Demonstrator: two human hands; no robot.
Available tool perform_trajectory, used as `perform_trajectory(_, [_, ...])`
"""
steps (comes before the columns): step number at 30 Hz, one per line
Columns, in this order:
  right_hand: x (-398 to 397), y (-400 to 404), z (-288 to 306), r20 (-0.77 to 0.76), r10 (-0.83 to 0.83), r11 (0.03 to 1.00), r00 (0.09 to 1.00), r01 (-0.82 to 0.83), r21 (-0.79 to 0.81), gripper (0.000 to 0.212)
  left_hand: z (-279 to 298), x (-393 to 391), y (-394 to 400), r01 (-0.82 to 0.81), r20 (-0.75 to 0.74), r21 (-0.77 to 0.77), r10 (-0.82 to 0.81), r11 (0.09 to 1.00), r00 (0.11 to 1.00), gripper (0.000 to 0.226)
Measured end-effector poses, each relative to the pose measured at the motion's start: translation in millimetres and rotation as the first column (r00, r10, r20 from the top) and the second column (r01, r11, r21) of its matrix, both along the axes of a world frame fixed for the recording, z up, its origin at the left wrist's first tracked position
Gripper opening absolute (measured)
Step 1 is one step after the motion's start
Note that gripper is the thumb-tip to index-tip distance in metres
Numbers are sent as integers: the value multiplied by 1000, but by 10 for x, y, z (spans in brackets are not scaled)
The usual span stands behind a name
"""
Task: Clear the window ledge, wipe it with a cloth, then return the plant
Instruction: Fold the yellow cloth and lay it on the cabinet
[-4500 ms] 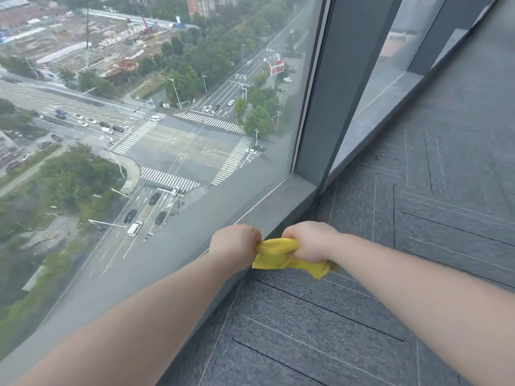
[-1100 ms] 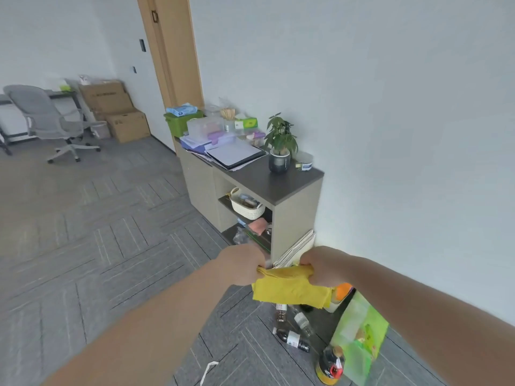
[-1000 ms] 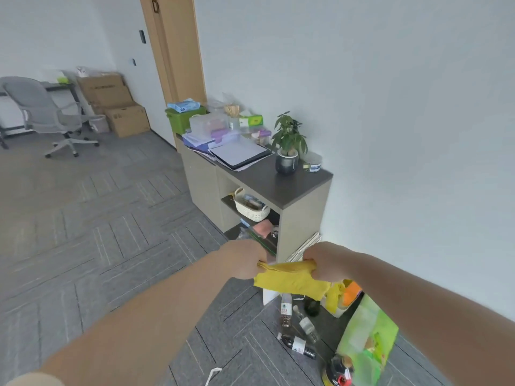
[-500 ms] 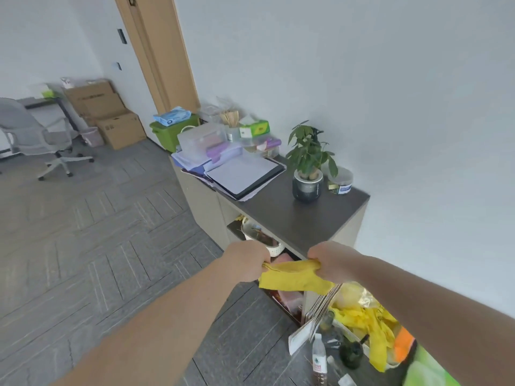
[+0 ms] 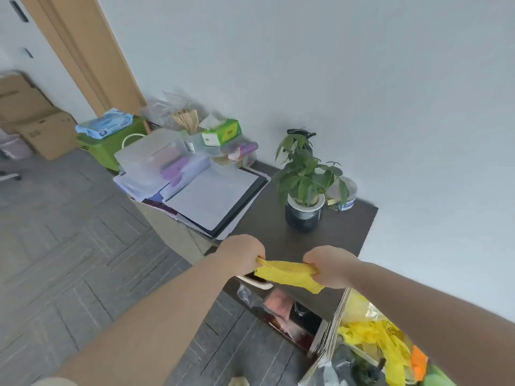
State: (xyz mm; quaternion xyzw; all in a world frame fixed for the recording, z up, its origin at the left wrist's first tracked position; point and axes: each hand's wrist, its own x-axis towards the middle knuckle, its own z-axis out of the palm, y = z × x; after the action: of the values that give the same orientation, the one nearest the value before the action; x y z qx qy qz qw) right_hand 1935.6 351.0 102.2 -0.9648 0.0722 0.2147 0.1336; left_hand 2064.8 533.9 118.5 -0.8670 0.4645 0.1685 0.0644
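Note:
A yellow cloth (image 5: 288, 275) is stretched between my two fists above the front edge of a dark cabinet top (image 5: 345, 232). My left hand (image 5: 242, 254) grips its left end and my right hand (image 5: 330, 265) grips its right end. A small green plant in a dark round pot (image 5: 304, 215) stands upright on the cabinet top, just beyond my hands and a little to the right. The window ledge is out of view.
Papers on a black folder (image 5: 214, 201), clear plastic boxes (image 5: 152, 160), a tissue box (image 5: 221, 132) and a tape roll (image 5: 344, 199) crowd the cabinet. A green bin (image 5: 108, 146) and cardboard boxes (image 5: 44, 132) stand left. Yellow bags (image 5: 373, 338) lie low right.
I have turned from the window and come up close to the cabinet. The plant and the cabinet top now sit just past my hands. Both hands keep hold of the cloth.

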Motion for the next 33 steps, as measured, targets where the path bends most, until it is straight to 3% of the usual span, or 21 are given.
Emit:
perform_trajectory(7, [554, -48, -237, -53, -225, 974, 973, 223, -38, 16, -296, 1002, -491, 250, -122, 28, -245, 968, 962, 22])
perform_trajectory(14, [831, -97, -295, 28, -300, 939, 953, 301, -169, 23, -481, 1505, -849, 472, -42, -23, -472, 882, 881, 21])
perform_trajectory(20, [830, -123, -381, 94, -239, 926, 966, 256, -276, 29, -613, 1594, -864, 586, 65, -54, -583, 809, 810, 19])
perform_trajectory(29, [668, 160, -796, -209, -92, 981, 974, 52, -187, 30, -933, 1428, -584, 704, 55, 104, -710, 703, 702, 21])
perform_trajectory(33, [614, 216, -928, -240, -111, 983, 964, 71, -171, 39, -1054, 1394, -460, 709, -6, 175, -719, 683, 695, 19])
